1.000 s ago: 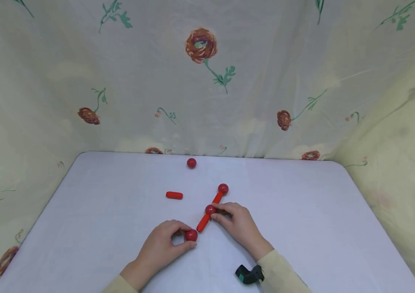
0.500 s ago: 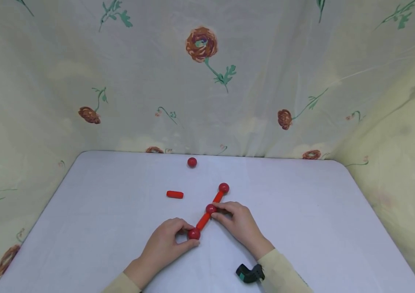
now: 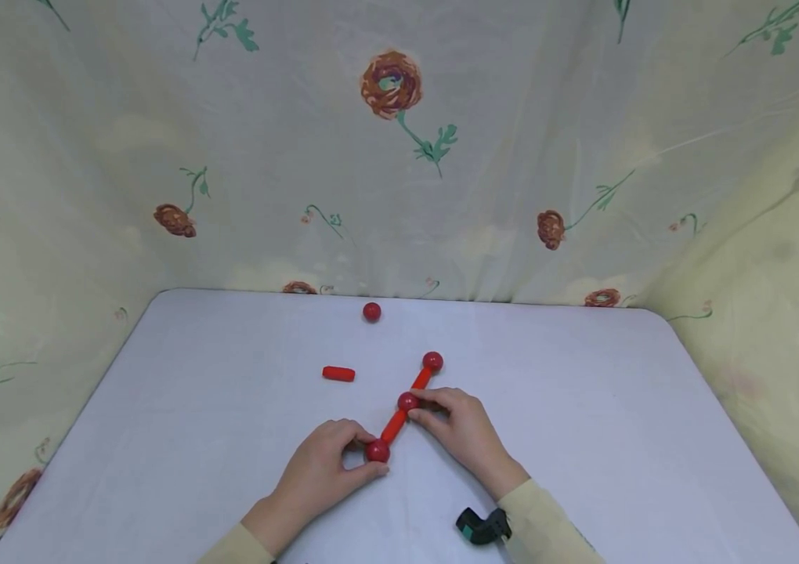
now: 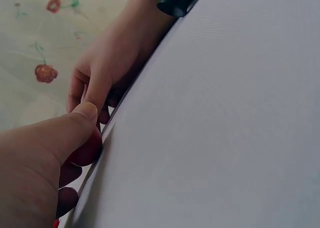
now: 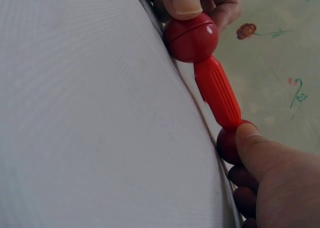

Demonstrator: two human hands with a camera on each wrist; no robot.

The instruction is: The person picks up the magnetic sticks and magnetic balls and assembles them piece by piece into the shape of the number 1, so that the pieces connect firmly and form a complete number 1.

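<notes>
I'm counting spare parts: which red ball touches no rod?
The ball farthest back on the table, alone; the other three balls each touch a rod.

White, round-cornered tabletop (image 3: 604, 415). On it: glossy red ball (image 3: 372, 312), short orange-red rod (image 3: 339, 374), diagonal ball-and-rod chain (image 3: 394, 427), same colours.

the head view is evenly and softly lit, its cloth (image 3: 265, 117) greyish at the back and warmer yellow at right, its fine detail slightly smeared. the left wrist view is dimmer, the near ball (image 4: 87, 152) sunk in shadow. the right wrist view is clearer, with a small glint on that ball and faint rippling moiré across the table (image 5: 90, 112).
</notes>
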